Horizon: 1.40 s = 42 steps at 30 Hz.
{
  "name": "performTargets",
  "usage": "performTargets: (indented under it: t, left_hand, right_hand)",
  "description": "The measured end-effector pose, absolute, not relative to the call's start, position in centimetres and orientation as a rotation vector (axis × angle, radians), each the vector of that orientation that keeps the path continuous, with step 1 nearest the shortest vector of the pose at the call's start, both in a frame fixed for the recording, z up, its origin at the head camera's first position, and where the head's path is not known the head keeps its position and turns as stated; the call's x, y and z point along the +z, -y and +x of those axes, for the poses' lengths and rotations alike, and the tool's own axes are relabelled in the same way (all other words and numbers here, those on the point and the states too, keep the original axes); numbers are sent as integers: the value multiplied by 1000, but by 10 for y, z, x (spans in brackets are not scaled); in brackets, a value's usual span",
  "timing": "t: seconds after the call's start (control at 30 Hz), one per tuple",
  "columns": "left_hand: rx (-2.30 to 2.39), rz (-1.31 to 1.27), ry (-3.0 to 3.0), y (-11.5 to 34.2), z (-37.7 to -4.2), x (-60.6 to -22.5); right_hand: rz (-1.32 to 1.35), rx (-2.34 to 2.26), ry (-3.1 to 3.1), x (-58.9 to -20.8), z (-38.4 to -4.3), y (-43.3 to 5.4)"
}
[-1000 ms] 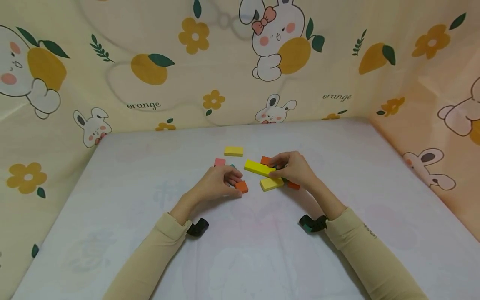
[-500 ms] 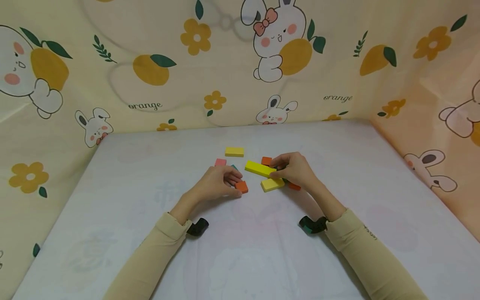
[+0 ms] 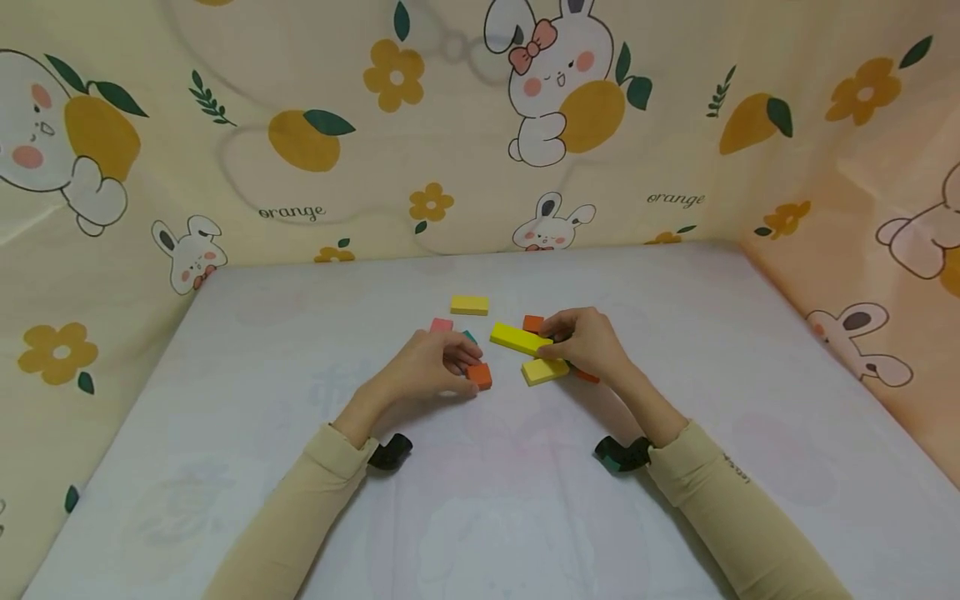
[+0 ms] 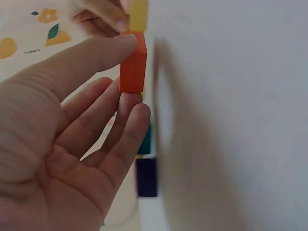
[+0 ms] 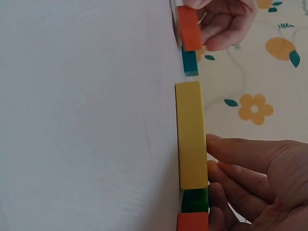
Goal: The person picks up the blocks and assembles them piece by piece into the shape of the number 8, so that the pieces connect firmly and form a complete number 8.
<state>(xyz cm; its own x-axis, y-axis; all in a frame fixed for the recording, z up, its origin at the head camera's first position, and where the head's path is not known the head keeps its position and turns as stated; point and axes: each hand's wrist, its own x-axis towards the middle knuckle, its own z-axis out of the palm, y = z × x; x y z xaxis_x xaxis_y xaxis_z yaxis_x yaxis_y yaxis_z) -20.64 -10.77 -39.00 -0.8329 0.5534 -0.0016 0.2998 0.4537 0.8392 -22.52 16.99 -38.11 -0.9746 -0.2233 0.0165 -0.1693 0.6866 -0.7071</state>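
Observation:
My left hand [image 3: 427, 367] pinches a small orange block [image 3: 479, 377] between thumb and fingers, just over the table in the head view. In the left wrist view the thumb lies on the upper end of this orange block [image 4: 133, 65]. My right hand [image 3: 588, 340] pinches the right end of a long bright yellow block [image 3: 517, 338]. That block slants above a paler yellow block [image 3: 545, 371] in the head view. The paler yellow block [image 5: 191, 134] hides the held one in the right wrist view. Behind the left fingers shows a teal block [image 3: 469, 337].
A yellow block [image 3: 469, 305] lies farthest back, with a pink block [image 3: 441, 325] nearer the left hand. Another orange block [image 3: 532, 323] sits beside the right fingertips. A green block [image 5: 195, 200] and an orange block [image 5: 192, 222] lie near the right hand. A dark block [image 4: 147, 177] shows too.
My left hand has shifted slightly left with the orange block. My right hand stays almost in place with the long yellow block, and covers more of the orange block beneath it.

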Motion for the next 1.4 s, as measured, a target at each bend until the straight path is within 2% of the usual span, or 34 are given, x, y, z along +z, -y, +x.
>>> performTargets:
  t: [0.47, 1.0, 1.4]
  left_hand:
    - [1273, 644, -2478, 149, -197, -392]
    - [1295, 576, -2406, 153, -199, -391]
    - [1288, 573, -2387, 153, -202, -393]
  right_hand:
    - [-319, -1151, -2827, -379, -226, -167]
    - [-441, -1118, -2859, -381, -230, -174]
    - [-476, -998, -2877, -380, -230, -161]
